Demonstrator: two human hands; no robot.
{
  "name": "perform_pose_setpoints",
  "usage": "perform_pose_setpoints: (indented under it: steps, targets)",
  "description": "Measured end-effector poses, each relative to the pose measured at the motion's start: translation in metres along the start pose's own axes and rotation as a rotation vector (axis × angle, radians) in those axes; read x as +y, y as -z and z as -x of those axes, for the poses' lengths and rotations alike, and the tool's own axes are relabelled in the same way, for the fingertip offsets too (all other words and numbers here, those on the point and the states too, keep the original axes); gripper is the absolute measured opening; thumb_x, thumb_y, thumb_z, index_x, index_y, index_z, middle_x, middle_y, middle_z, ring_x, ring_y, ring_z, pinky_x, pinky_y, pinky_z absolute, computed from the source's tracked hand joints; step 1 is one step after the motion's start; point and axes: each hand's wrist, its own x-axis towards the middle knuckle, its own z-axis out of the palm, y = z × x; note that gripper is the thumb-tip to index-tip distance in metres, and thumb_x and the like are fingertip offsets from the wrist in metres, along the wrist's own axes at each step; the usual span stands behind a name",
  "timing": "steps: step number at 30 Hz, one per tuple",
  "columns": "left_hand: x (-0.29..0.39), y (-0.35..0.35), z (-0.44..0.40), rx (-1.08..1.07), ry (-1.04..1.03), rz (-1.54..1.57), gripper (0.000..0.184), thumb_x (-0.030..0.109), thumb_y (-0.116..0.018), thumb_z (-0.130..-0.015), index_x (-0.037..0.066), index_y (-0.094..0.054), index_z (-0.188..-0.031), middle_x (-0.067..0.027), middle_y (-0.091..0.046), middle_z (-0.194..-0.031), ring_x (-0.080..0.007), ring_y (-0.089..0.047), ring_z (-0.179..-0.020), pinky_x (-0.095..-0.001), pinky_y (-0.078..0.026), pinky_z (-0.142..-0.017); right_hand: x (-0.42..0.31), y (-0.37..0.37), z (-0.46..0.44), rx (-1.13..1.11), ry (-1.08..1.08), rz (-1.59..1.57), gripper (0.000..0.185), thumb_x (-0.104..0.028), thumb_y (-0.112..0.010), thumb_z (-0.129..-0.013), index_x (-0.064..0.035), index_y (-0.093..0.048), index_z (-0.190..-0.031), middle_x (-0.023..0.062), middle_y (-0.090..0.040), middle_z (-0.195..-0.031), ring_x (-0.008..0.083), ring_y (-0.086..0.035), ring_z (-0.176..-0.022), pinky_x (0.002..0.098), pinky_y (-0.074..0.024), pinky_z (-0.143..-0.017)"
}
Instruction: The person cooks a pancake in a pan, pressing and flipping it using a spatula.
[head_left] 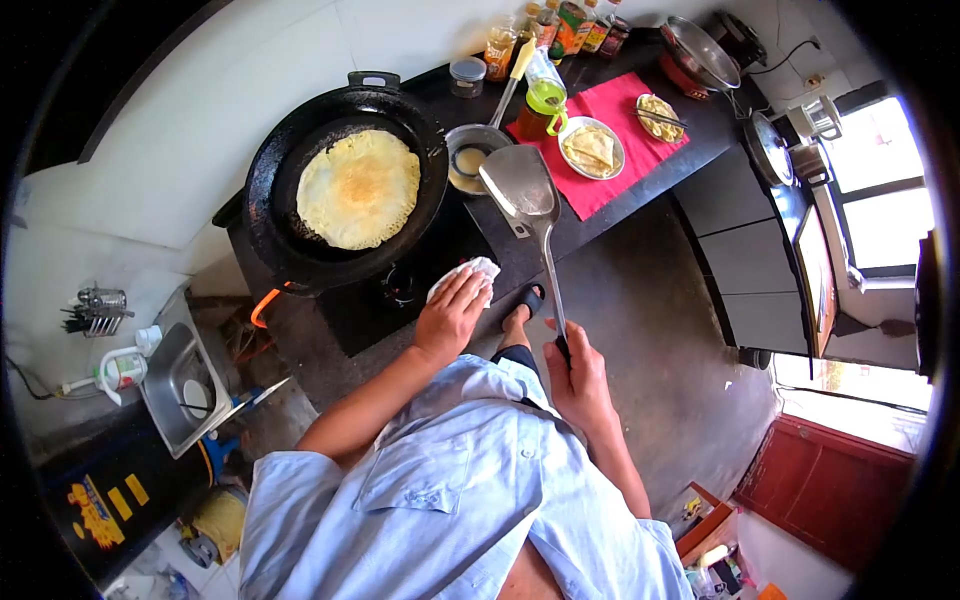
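My left hand (455, 312) presses a crumpled white cloth (468, 277) at the edge of the black stove (370, 315), close to its knob. In my right hand (580, 378) is the dark handle of a metal spatula (522, 185), its broad blade raised near the counter's front edge. A round, lightly browned pancake (360, 190) lies flat in the large black wok (268, 170) on the stove. Beside the wok sits a small pan (478, 138) with pale liquid and a round ladle-like piece inside, partly hidden behind the spatula blade.
A red cloth (585, 200) bears a plate of folded pancake (592, 150), a bowl of food with chopsticks (660, 118) and a green-topped jug (543, 105). Several bottles (570, 28) line the wall. A sink (180, 385) is at left, cabinets (745, 255) at right.
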Motion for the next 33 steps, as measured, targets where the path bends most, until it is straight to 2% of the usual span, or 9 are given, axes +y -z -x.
perform_pose_setpoints:
  steps: [1,4,6,9,17,22,27,30,33]
  targets:
    - [-0.003,0.001,0.002,-0.022,-0.027,0.002,0.048,0.02,-0.059,-0.099,0.005,-0.06,-0.145,-0.0174,-0.053,-0.154,-0.0349,-0.043,-0.15,-0.0493,-0.03,-0.128,-0.003,0.002,-0.001,-0.032,-0.047,0.015,0.029,-0.002,-0.059,-0.104,0.0028,-0.056,-0.133,0.0236,-0.072,-0.11,0.0397,-0.074,-0.098,0.0408,-0.0567,-0.084]
    - [-0.011,-0.009,-0.026,0.091,0.119,-0.058,0.055,0.021,-0.059,-0.1,0.005,-0.053,-0.152,-0.02,-0.047,-0.158,-0.0403,-0.04,-0.151,-0.0535,-0.028,-0.128,-0.003,0.0,-0.004,-0.029,-0.028,-0.011,0.029,-0.004,-0.06,-0.104,0.0029,-0.056,-0.132,0.0236,-0.072,-0.107,0.0382,-0.074,-0.096,0.0402,-0.0564,-0.082]
    - [-0.011,-0.009,-0.056,0.1,0.322,-0.144,0.064,0.023,-0.059,-0.101,0.003,-0.041,-0.159,-0.0278,-0.041,-0.159,-0.0486,-0.037,-0.15,-0.0574,-0.026,-0.127,-0.004,-0.003,-0.005,-0.038,-0.025,-0.013,0.029,-0.005,-0.061,-0.104,0.003,-0.057,-0.132,0.0235,-0.071,-0.105,0.0371,-0.074,-0.095,0.0397,-0.0563,-0.081]
    - [-0.017,-0.006,-0.085,0.12,0.39,-0.156,0.065,0.022,-0.06,-0.098,-0.002,-0.041,-0.156,-0.0274,-0.043,-0.158,-0.0461,-0.038,-0.15,-0.0541,-0.027,-0.127,-0.01,-0.006,-0.008,-0.089,-0.079,-0.003,0.03,-0.005,-0.062,-0.104,0.0033,-0.058,-0.132,0.0235,-0.071,-0.103,0.0358,-0.074,-0.094,0.0389,-0.0561,-0.081]
    - [0.012,-0.003,-0.007,0.025,0.139,-0.047,0.054,0.017,-0.059,-0.101,0.002,-0.051,-0.153,-0.0197,-0.053,-0.154,-0.0365,-0.047,-0.148,-0.0449,-0.035,-0.126,-0.003,-0.012,-0.009,-0.098,-0.024,0.029,0.036,-0.003,-0.063,-0.102,0.006,-0.054,-0.136,0.0274,-0.071,-0.11,0.0377,-0.074,-0.099,0.0402,-0.0573,-0.085]
    - [-0.018,-0.007,-0.052,0.084,0.317,-0.206,0.063,0.015,-0.061,-0.098,-0.005,-0.042,-0.155,-0.0271,-0.046,-0.157,-0.0423,-0.042,-0.149,-0.0483,-0.031,-0.127,-0.003,-0.01,-0.009,-0.083,-0.03,-0.002,0.041,-0.002,-0.063,-0.102,0.0079,-0.05,-0.139,0.0291,-0.071,-0.12,0.0385,-0.074,-0.102,0.0393,-0.0572,-0.088]
    - [-0.035,-0.018,-0.081,0.152,0.413,-0.259,0.058,0.013,-0.059,-0.098,-0.007,-0.044,-0.151,-0.0279,-0.049,-0.153,-0.0445,-0.045,-0.146,-0.05,-0.034,-0.125,-0.009,-0.009,-0.007,-0.121,-0.063,-0.01,0.036,-0.003,-0.063,-0.103,0.0059,-0.054,-0.136,0.0269,-0.07,-0.107,0.0357,-0.073,-0.092,0.0389,-0.0563,-0.081]
    - [-0.009,0.001,-0.045,0.076,0.262,-0.214,0.052,0.014,-0.052,-0.105,-0.004,-0.044,-0.153,-0.0273,-0.053,-0.15,-0.0429,-0.053,-0.14,-0.0495,-0.044,-0.116,-0.008,-0.009,-0.005,-0.125,-0.052,-0.011,0.033,-0.004,-0.062,-0.103,0.0049,-0.056,-0.134,0.0249,-0.068,-0.099,0.0339,-0.071,-0.087,0.0386,-0.0552,-0.078]
    - [0.029,0.016,-0.008,-0.214,0.172,0.384,0.048,0.007,-0.059,-0.097,-0.008,-0.056,-0.143,-0.0279,-0.056,-0.145,-0.0423,-0.054,-0.138,-0.0454,-0.049,-0.113,-0.007,-0.009,-0.008,-0.093,-0.027,-0.033,0.032,-0.003,-0.062,-0.103,0.0048,-0.056,-0.134,0.0233,-0.068,-0.097,0.0315,-0.069,-0.083,0.0376,-0.0545,-0.076]
